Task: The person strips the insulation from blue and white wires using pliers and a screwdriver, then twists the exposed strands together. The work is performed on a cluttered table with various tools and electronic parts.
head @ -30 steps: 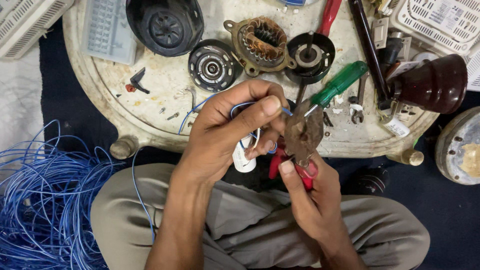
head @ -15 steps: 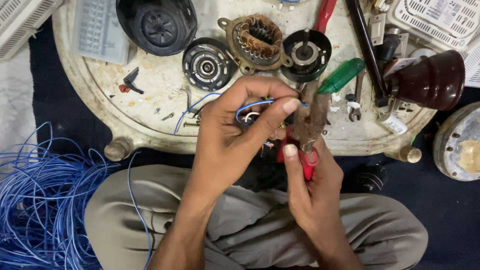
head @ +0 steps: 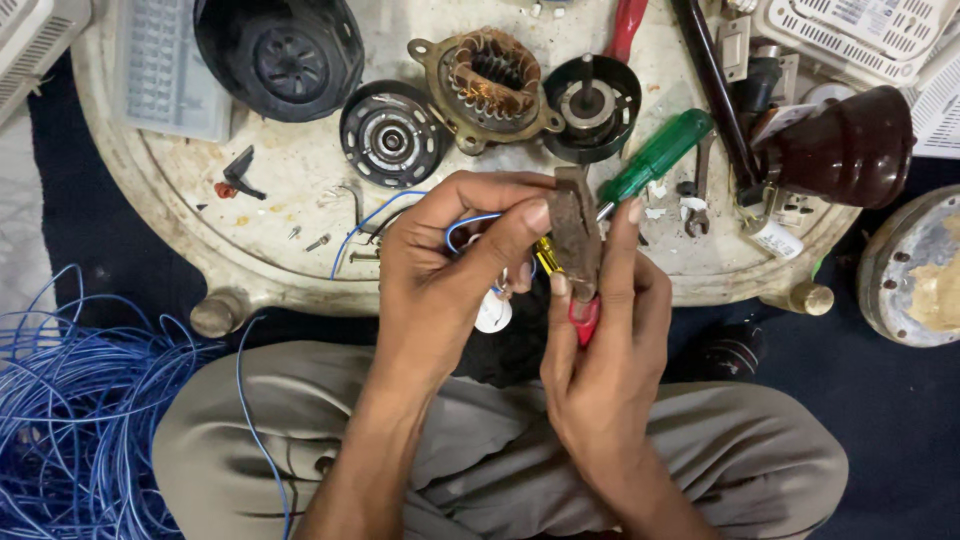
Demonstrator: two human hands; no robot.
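Presently: wire-working step. Left hand (head: pixel 440 280) pinches blue wire (head: pixel 470 222) at the bench's (head: pixel 300 270) near edge; right hand (head: pixel 600 340) clenches pliers (head: pixel 575 235) beside it. Next move likely needs steady, aligned grip.

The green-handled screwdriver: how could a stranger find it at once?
Start at the round, stained white tray holding the motor parts. On its right side, beside the glossy dark brown jug, lies the translucent green-handled screwdriver, the only green tool there.
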